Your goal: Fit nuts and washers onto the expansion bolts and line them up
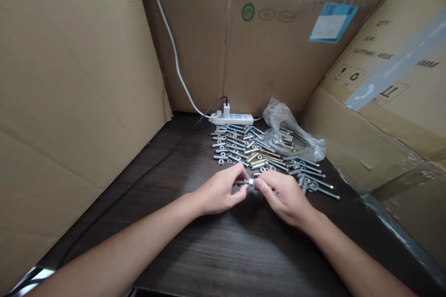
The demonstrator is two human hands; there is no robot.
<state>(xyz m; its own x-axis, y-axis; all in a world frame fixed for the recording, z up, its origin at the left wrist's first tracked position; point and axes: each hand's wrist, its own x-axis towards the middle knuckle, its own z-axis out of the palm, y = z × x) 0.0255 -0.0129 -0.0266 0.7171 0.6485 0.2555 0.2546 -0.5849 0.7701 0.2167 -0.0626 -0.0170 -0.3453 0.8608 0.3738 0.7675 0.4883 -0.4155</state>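
Between my two hands, just above the dark table, a metal bolt (pixel 241 181) lies roughly level with a hex nut (pixel 251 182) at its right end. My left hand (pixel 225 189) pinches the bolt between thumb and fingers. The fingertips of my right hand (pixel 280 193) are closed at the nut's right side; what they grip, perhaps a washer, is mostly hidden. Beyond my hands spread many bolts (pixel 275 163), metal sleeves (pixel 253 158), nuts (pixel 221 163) and washers (pixel 272 168), some silver and some brass-coloured.
A white power strip (pixel 240 119) with a plugged-in charger (pixel 226 111) lies at the back. A clear plastic bag (pixel 296 134) covers some hardware at the right. A black cable (pixel 146 171) crosses the table (pixel 216 250) on the left. Cardboard walls (pixel 195 32) enclose three sides.
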